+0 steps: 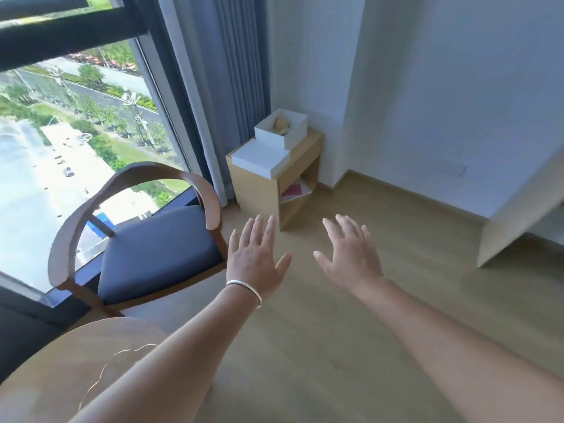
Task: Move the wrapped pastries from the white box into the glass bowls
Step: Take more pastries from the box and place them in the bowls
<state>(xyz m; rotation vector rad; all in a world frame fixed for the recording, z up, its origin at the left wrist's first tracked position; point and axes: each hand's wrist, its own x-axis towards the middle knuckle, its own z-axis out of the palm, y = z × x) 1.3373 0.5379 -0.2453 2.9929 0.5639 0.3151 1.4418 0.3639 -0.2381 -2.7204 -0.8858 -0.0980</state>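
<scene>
An open white box (292, 136) stands on a small wooden side cabinet (262, 186) in the far corner by the curtain, and a wrapped pastry (281, 123) shows inside it. The box's flat white lid (259, 158) lies in front of it on the cabinet top. My left hand (254, 257) and my right hand (351, 254) are stretched out above the floor, palms down with fingers spread, holding nothing and well short of the box. A glass bowl rim (113, 361) is faintly visible on the round table at lower left, partly hidden by my left arm.
A wooden armchair with a blue seat (158, 248) stands by the window at left. A round wooden table (61, 370) sits at bottom left. A white furniture piece (518, 215) stands at right. Wood floor (351, 346) lies between me and the cabinet.
</scene>
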